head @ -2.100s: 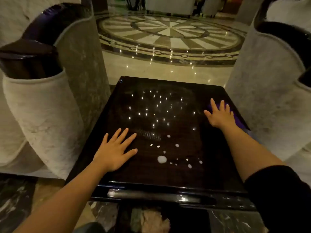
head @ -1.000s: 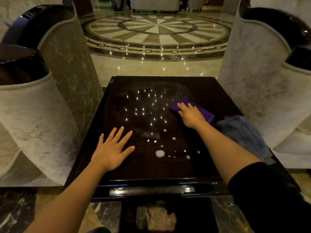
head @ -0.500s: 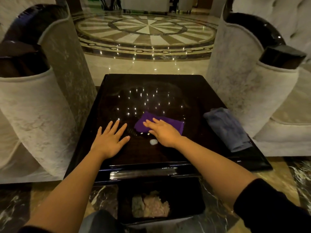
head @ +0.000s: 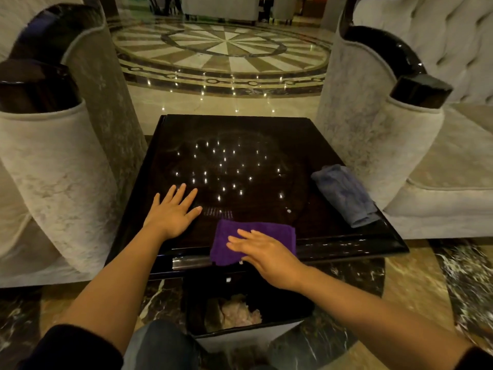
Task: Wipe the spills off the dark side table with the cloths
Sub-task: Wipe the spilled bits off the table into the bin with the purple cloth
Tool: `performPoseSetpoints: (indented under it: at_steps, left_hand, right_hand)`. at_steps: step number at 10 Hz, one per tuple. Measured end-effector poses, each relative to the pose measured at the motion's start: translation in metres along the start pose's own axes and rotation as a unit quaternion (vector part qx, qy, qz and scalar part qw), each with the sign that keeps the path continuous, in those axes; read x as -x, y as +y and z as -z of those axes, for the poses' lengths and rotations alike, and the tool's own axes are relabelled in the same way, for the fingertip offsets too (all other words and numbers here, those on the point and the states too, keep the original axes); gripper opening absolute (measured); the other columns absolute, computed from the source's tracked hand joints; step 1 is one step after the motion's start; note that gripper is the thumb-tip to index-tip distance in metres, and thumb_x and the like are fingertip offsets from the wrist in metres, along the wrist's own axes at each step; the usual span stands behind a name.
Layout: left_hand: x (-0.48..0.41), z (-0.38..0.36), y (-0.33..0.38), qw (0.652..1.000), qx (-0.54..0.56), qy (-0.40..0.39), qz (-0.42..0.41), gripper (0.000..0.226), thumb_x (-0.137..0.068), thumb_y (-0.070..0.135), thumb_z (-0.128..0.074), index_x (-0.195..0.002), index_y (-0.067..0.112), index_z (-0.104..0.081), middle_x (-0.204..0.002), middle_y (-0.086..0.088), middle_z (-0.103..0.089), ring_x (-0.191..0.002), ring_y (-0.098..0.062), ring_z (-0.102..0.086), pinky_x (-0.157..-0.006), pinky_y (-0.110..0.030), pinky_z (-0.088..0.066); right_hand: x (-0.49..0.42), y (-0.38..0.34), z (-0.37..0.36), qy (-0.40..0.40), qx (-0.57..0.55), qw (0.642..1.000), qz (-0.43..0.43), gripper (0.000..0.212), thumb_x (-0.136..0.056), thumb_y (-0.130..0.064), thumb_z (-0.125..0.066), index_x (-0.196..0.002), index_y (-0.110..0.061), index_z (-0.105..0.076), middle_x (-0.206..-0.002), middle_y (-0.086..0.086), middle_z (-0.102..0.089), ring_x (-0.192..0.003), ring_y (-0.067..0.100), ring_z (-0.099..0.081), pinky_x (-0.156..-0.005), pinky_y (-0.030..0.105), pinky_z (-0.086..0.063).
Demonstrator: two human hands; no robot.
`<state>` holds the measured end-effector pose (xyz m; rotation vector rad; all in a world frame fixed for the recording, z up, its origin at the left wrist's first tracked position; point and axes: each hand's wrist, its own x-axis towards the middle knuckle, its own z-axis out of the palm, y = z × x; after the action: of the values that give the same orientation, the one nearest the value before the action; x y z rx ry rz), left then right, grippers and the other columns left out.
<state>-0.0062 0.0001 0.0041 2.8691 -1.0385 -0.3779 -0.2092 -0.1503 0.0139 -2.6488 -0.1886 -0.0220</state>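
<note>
While the right hand (head: pixel 269 256) presses flat on the purple cloth (head: pixel 248 237), fingers spread, grip released, nothing clenched, the cloth sits at the near edge of the dark worktop (head: pixel 240 134), its lower corner hanging over the rim. L. hand (head: pixel 172 212) lies palm-down, fingers splayed, on bare surface just left of the cloth, also holding nothing. Vs. 0.5 s ago: cloth & right hand have slid from mid-worktop toward the person, and the white blob seen beside the hand is gone from the top; 2 pale specks show at and below the rim. 1 small white drop (head: pixel 288 210) remains right of centre. Grey-blue cloth (head: pixel 344 194) lies folded by the right edge, well apart from both hands. Open bin (head: pixel 266 335) w/ crumpled waste stands on the floor under the near edge. Armchairs (head: pixel 61 166) flank both sides.
</note>
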Motion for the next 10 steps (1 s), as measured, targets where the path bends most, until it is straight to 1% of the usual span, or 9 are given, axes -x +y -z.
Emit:
performPoseSetpoints:
  at_steps: [2,3,4,5,6,7,8,9,10]
  left_hand:
    - [-0.003,-0.001,-0.002,1.0,0.001,0.007,-0.002,0.06,-0.092,0.054,-0.017,-0.144,0.031,0.004,-0.156,-0.002,0.01,-0.143,-0.02,0.012,-0.116,-0.047,0.005]
    - [-0.003,-0.001,-0.001,1.0,0.0,0.007,-0.002,0.06,-0.092,0.054,-0.017,-0.144,0.031,0.004,-0.156,-0.002,0.01,-0.143,-0.02,0.012,-0.116,-0.046,0.006]
    - [-0.002,0.0,-0.001,1.0,0.001,0.005,-0.001,0.06,-0.092,0.054,-0.017,-0.144,0.031,0.004,-0.156,-0.001,0.01,-0.143,-0.02,0.012,-0.116,-0.047,0.006]
    - [-0.001,0.001,0.0,1.0,0.0,0.005,0.0,0.06,-0.092,0.054,-0.017,-0.144,0.032,0.003,-0.156,-0.001,0.01,-0.143,-0.019,0.012,-0.116,-0.046,0.006]
    - [-0.001,0.0,0.0,1.0,-0.001,0.006,-0.001,0.06,-0.092,0.054,-0.017,-0.143,0.032,0.004,-0.156,-0.001,0.01,-0.143,-0.019,0.012,-0.116,-0.046,0.005]
    - [-0.002,0.001,0.001,1.0,-0.004,0.007,0.0,0.06,-0.092,0.054,-0.017,-0.144,0.031,0.004,-0.156,-0.001,0.01,-0.143,-0.019,0.012,-0.116,-0.047,0.005]
    - [-0.001,0.001,0.001,1.0,-0.003,0.006,0.001,0.06,-0.092,0.054,-0.017,-0.144,0.031,0.003,-0.156,-0.001,0.01,-0.143,-0.019,0.012,-0.116,-0.047,0.005]
    - [0.0,0.001,0.001,1.0,-0.006,0.007,0.001,0.06,-0.092,0.054,-0.017,-0.144,0.031,0.004,-0.156,-0.001,0.01,-0.143,-0.019,0.012,-0.116,-0.047,0.005]
    - [-0.001,0.0,0.001,1.0,-0.002,0.007,-0.001,0.06,-0.092,0.054,-0.018,-0.144,0.031,0.004,-0.156,-0.001,0.01,-0.143,-0.019,0.012,-0.116,-0.047,0.005]
  right_hand:
    - [0.026,-0.008,-0.015,0.014,-0.042,0.999,0.012,0.039,-0.092,-0.01,-0.046,-0.13,-0.012,-0.044,-0.141,0.006,-0.044,-0.131,0.002,-0.014,-0.11,0.014,-0.002]
    - [0.031,-0.009,-0.014,0.032,-0.093,0.995,-0.016,0.038,-0.093,-0.009,-0.043,-0.131,-0.013,-0.042,-0.142,0.005,-0.043,-0.129,-0.003,-0.018,-0.104,-0.001,-0.001]
    - [0.029,-0.014,0.008,0.092,-0.175,0.978,-0.064,0.037,-0.091,-0.002,-0.044,-0.127,-0.011,-0.047,-0.127,-0.002,-0.05,-0.12,-0.002,-0.038,-0.098,-0.005,-0.018]
    - [0.026,-0.007,0.045,0.186,-0.195,0.96,-0.078,0.033,-0.09,0.001,-0.045,-0.121,-0.007,-0.053,-0.115,-0.006,-0.053,-0.106,-0.01,-0.044,-0.086,-0.006,-0.029]
    - [0.023,0.005,0.074,0.226,-0.181,0.953,-0.085,0.033,-0.091,-0.001,-0.044,-0.121,-0.01,-0.053,-0.113,-0.01,-0.054,-0.104,-0.011,-0.045,-0.082,-0.007,-0.029]
    - [0.012,0.028,0.107,0.275,-0.113,0.949,-0.108,0.032,-0.091,-0.003,-0.043,-0.122,-0.009,-0.053,-0.112,-0.004,-0.056,-0.105,0.001,-0.05,-0.078,-0.01,-0.028]
    - [-0.001,0.049,0.122,0.287,-0.07,0.947,-0.128,0.034,-0.093,-0.005,-0.042,-0.125,-0.008,-0.049,-0.12,0.009,-0.06,-0.107,0.009,-0.047,-0.079,-0.006,-0.03]
    - [-0.016,0.079,0.123,0.284,-0.017,0.942,-0.177,0.036,-0.094,-0.012,-0.04,-0.13,-0.009,-0.042,-0.125,0.017,-0.058,-0.112,0.02,-0.052,-0.082,0.01,-0.031]
    - [-0.019,0.109,0.096,0.158,0.028,0.954,-0.255,0.043,-0.095,-0.019,-0.039,-0.136,-0.01,-0.032,-0.139,0.021,-0.043,-0.124,0.035,-0.045,-0.099,0.034,-0.035]
